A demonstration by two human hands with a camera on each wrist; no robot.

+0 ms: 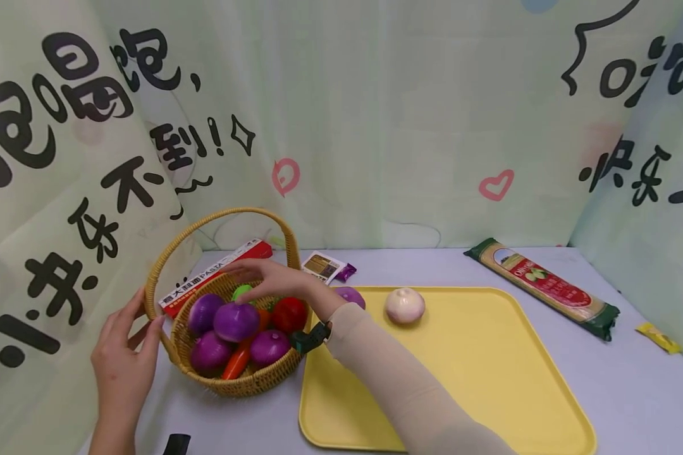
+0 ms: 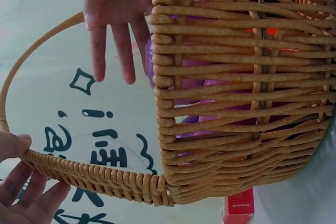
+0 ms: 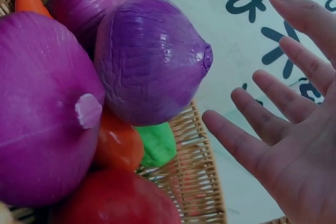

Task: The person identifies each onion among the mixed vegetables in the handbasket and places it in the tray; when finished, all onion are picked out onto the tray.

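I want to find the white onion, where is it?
In the head view the white onion sits on the yellow tray, near its back edge, right of the basket and beside a purple onion.

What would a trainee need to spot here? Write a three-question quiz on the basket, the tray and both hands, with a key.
1. True or false: the white onion lies in the basket.
2. The right hand is: A) gripping a carrot; B) open above the basket, fingers straight; C) resting on a pasta packet.
3. Which hand touches the basket's rim?

Key:
1. False: it lies on the yellow tray.
2. B.
3. The left hand.
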